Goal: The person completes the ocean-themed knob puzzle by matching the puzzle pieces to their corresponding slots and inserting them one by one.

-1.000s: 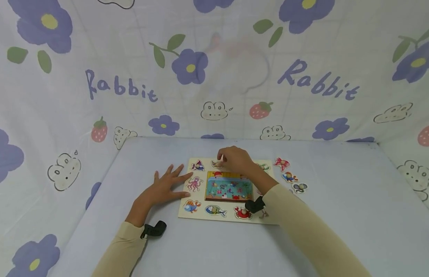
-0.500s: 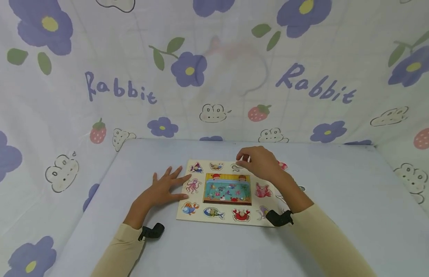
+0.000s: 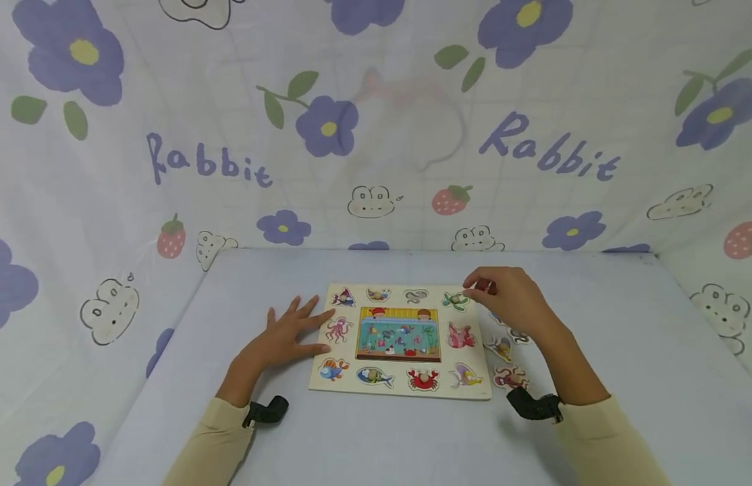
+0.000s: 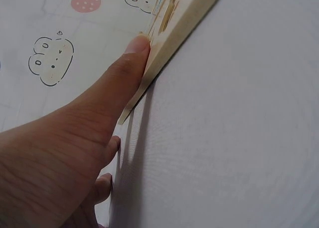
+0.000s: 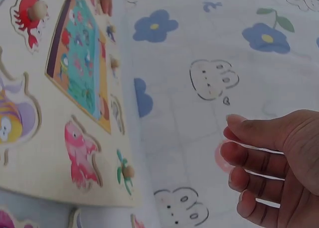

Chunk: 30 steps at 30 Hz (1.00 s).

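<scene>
A wooden knob puzzle board (image 3: 400, 391) with sea-animal shapes around a printed aquarium lies on the table. My left hand (image 3: 289, 335) spreads its fingers at the board's left edge; the thumb (image 4: 135, 47) touches that edge in the left wrist view. Beside the green turtle piece (image 3: 455, 300), at the top right corner, is my right hand (image 3: 514, 300). Its fingers are loosely bent and hold nothing in the right wrist view, apart from the knobbed turtle. A crab piece (image 3: 423, 379) and a fish piece (image 3: 374, 376) with knobs sit along the near row.
Loose pieces lie right of the board, among them a reddish octopus (image 3: 511, 378) and a yellow-grey piece (image 3: 499, 347). My right hand and forearm partly cover others. A patterned curtain (image 3: 400, 135) rises behind the table (image 3: 382, 445).
My right hand has moved right along the board's top row, from the snail past the grey worm-like shape to beside the turtle. The left hand stays at the left edge.
</scene>
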Motion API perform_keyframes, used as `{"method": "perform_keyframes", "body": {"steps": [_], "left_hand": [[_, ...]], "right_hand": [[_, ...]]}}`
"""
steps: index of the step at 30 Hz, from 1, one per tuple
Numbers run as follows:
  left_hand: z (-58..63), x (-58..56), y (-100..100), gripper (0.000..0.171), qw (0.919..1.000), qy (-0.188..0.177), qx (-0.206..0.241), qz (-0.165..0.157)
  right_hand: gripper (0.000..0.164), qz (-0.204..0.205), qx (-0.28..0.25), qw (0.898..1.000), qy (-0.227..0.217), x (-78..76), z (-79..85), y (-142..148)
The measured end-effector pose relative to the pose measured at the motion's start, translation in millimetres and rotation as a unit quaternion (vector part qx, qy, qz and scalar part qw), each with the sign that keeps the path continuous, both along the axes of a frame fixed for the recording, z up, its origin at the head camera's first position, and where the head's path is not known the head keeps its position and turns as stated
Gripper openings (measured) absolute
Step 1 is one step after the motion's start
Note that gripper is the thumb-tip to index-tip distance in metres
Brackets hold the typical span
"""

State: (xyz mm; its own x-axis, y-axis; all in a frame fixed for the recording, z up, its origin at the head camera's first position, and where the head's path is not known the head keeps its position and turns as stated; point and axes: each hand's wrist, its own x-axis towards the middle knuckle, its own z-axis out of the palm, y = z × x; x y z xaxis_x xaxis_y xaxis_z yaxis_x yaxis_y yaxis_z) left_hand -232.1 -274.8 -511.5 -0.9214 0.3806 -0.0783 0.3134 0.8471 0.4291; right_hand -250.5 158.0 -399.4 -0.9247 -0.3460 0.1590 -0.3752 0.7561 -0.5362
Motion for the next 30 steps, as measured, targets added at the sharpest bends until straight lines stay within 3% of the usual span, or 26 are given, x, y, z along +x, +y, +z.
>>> {"method": "perform_keyframes", "body": {"steps": [13,30], "left_hand": [[-0.2,1.0,-1,0.081,1.0000,0.000,0.002,-0.001],[1.8,2.1,1,0.079,1.0000,0.005,-0.002,-0.003]], "right_hand": [[0.017,-0.031,-0.041,0.998,-0.037,-6.4,-20.4,38],[0.016,-0.073,-0.004,0.996,-0.044,-15.4,-46.2,58]]}}
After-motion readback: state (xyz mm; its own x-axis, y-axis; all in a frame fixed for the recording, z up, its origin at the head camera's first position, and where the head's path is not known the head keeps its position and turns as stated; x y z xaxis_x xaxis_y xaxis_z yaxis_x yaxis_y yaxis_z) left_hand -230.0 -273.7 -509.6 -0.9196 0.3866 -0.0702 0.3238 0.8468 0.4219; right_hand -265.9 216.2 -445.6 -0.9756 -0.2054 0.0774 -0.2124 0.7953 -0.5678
